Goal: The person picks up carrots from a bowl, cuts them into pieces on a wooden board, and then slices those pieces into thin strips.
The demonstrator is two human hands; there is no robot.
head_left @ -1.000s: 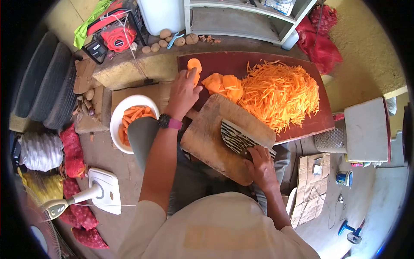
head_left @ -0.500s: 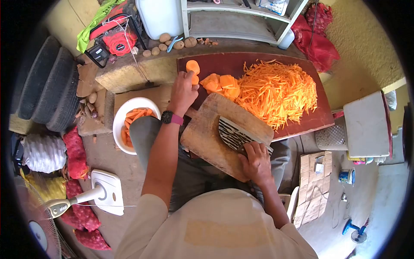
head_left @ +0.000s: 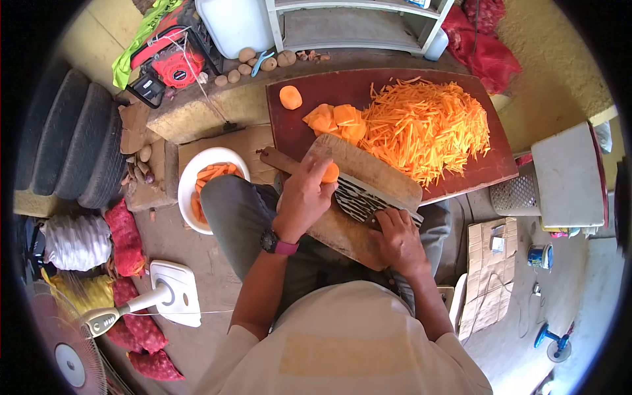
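Observation:
My left hand [head_left: 305, 201] grips a thick orange carrot piece [head_left: 330, 173] by its sides, above the wooden cutting board [head_left: 329, 227]. The board rests across my lap, with its handle toward the left. In my right hand [head_left: 399, 242] is a broad knife [head_left: 359, 197], its blade marked with dark and light stripes lying over the board. Past the board, thick carrot slices [head_left: 339, 122] lie beside a big heap of carrot strips [head_left: 428, 135] on the dark red table [head_left: 296, 135]. A single carrot chunk [head_left: 290, 97] sits at the table's far left.
A white bowl of peeled carrots [head_left: 186, 181] stands on the floor by my left knee. Potatoes and a blue peeler [head_left: 263, 62] lie on the ledge behind. A fan [head_left: 69, 362] is at the lower left, and a perforated basket [head_left: 515, 197] stands right of the table.
My left hand has come from the table's left side back over the board with one carrot piece; the other chunk stays on the table. My right hand keeps the knife.

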